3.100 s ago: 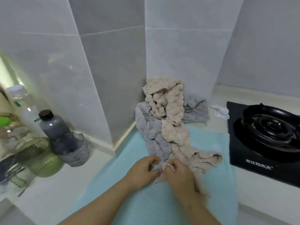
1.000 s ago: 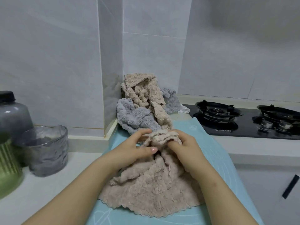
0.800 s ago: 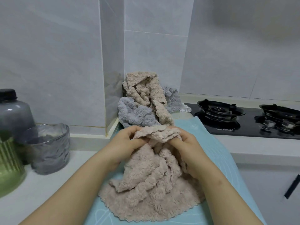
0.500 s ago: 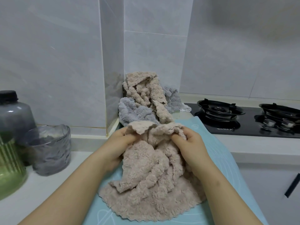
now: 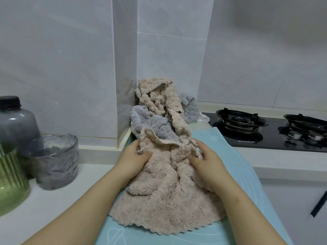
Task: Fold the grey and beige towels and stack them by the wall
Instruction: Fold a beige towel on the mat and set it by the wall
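A crumpled beige towel (image 5: 164, 197) lies on the light blue mat (image 5: 244, 175) in front of me. My left hand (image 5: 136, 156) pinches its far left edge between thumb and fingers. My right hand (image 5: 205, 158) grips its far right edge, and the edge between the two hands is raised and partly spread. Behind it, against the wall corner, sits a heap of unfolded towels: a grey towel (image 5: 152, 122), another beige towel (image 5: 159, 99) draped over it, and more grey cloth (image 5: 189, 108) at the right.
A black gas stove (image 5: 265, 129) takes up the counter at the right. At the left stand a ribbed glass cup (image 5: 53, 160), a dark-capped grey bottle (image 5: 16, 121) and a green container (image 5: 10, 181). A small white scrap (image 5: 203, 118) lies beside the stove.
Since a second ago both hands have moved apart along the beige towel's far edge, spreading it wider. The bunched top has opened out. The heap by the wall has not moved.
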`<state>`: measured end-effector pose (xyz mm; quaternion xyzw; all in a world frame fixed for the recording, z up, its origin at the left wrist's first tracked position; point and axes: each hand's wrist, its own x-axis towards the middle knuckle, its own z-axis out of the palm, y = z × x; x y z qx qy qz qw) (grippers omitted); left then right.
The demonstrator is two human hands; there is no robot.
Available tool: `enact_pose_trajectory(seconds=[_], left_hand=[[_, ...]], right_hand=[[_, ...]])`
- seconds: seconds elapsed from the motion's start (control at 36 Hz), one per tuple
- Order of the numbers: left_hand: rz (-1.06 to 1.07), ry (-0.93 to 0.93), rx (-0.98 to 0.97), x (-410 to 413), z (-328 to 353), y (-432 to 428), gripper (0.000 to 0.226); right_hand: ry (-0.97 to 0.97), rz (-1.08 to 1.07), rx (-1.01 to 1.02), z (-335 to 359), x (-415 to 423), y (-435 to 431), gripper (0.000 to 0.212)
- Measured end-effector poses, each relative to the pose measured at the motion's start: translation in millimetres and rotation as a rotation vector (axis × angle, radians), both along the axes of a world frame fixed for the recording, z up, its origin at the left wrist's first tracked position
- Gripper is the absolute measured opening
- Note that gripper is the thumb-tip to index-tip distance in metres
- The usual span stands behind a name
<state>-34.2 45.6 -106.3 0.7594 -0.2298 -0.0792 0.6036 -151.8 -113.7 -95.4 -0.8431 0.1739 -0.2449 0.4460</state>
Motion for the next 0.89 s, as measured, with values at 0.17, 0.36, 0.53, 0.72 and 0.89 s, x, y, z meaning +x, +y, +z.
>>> enact_pose_trajectory(seconds=[0.17,0.36,0.53,0.72,0.89], left_hand=[[0.001,0.196,-0.173,-0.2,8.2,2.3,0.014],[0.037,0.282,-0.266,0.7,16.9,6.8,0.011],[0.105,0.116,-0.141,0.2,15.1,6.2,0.01],[0.207,-0.309,0.255,-3.2,9.7,4.0,0.026],[0.315,-0.513,0.305,-3.6,14.8,5.9,0.017]], right_hand=[[-0.079,0.082,0.006,8.2,-4.4,7.2,0.026],[-0.386,0.029,0.106,17.2,-8.9,11.3,0.006],[-0.457,-0.127,0.214,23.4,-16.8,5.0,0.034],[-0.047,-0.264,0.115,9.4,-9.4,-4.4,0.009],[-0.039,-0.387,-0.147,7.2,-8.1,-7.0,0.043]])
